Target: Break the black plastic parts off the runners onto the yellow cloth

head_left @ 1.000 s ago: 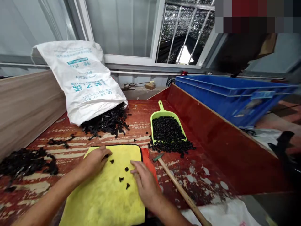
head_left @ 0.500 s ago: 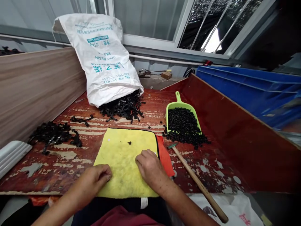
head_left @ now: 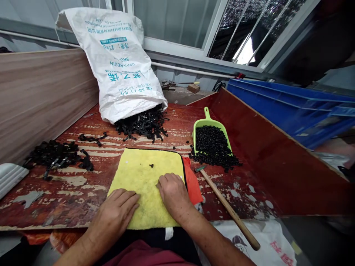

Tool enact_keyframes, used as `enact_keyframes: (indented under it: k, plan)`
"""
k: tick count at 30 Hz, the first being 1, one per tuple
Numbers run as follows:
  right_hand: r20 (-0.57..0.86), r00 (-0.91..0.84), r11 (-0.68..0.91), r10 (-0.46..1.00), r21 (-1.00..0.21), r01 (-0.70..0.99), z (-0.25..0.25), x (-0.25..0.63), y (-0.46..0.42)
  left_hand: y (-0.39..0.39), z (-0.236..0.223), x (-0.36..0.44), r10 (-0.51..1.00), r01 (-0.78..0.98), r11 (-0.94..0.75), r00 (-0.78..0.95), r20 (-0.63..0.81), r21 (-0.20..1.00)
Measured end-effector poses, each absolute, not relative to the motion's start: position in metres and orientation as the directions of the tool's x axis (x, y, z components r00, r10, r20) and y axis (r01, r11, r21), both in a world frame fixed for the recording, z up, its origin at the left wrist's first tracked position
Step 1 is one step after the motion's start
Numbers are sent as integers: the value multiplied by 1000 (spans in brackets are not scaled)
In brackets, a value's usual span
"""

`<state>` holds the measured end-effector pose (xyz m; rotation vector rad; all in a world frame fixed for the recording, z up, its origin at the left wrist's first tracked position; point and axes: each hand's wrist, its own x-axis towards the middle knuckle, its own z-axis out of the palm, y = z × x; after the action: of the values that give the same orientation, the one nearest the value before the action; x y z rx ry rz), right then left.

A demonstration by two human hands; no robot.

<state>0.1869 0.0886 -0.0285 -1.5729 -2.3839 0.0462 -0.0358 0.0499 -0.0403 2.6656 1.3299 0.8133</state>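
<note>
A yellow cloth (head_left: 151,203) with a dark edging lies flat at the table's front edge, grey smudges in its middle. My left hand (head_left: 119,208) rests palm down on its left side, fingers stretched out. On the right side, my right hand (head_left: 172,192) touches the cloth with curled fingers; whatever may be under them is hidden. One small black part (head_left: 151,166) lies on the cloth beyond my hands. Under the cloth's right edge an orange cloth (head_left: 193,183) sticks out. A hammer (head_left: 227,205) with a wooden handle lies to the right, its handle overhanging the table edge.
A green dustpan (head_left: 207,121) full of small black pieces (head_left: 212,142) stands right. A white sack (head_left: 124,74) spills black plastic parts (head_left: 142,123) at the back; another pile (head_left: 55,155) lies left. Boards flank both sides, with a blue crate (head_left: 291,107) beyond the right board (head_left: 277,155).
My left hand has turned from a loose curl to palm down, moving slightly right onto the cloth. My right hand stays nearly in place. The view has shifted slightly.
</note>
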Motion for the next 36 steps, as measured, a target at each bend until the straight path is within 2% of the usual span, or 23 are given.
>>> enact_keyframes:
  k: [4, 8, 13, 15, 21, 28, 30, 34, 36]
  plan:
    - [232, -363, 413, 902, -225, 883, -29, 182, 84, 57, -42, -40, 850, 745, -508, 349, 395, 432]
    - [238, -401, 460, 885, -305, 834, -25, 189, 76, 65, -47, -39, 859, 757, -500, 373, 349, 421]
    - [313, -342, 460, 886, -495, 737, -12, 221, 83, 64, -44, -39, 859, 756, -504, 391, 330, 417]
    - [317, -344, 463, 884, -484, 743, -10, 228, 90, 63, -43, -40, 855, 751, -511, 395, 335, 418]
    - [278, -530, 595, 801, -469, 653, -16, 207, 96, 60, -38, -47, 863, 750, -502, 403, 304, 430]
    - [266, -492, 545, 829, -583, 602, -15, 179, 75, 49, -31, -53, 898, 761, -405, 226, 377, 507]
    - [258, -487, 541, 834, -556, 631, -20, 166, 68, 47, -32, -51, 903, 756, -391, 204, 379, 524]
    - [261, -474, 540, 841, -425, 726, -20, 160, 61, 50, -29, -47, 893, 746, -411, 215, 394, 524]
    - [280, -462, 540, 842, -462, 704, -13, 177, 64, 60, -22, -45, 891, 741, -424, 237, 388, 521]
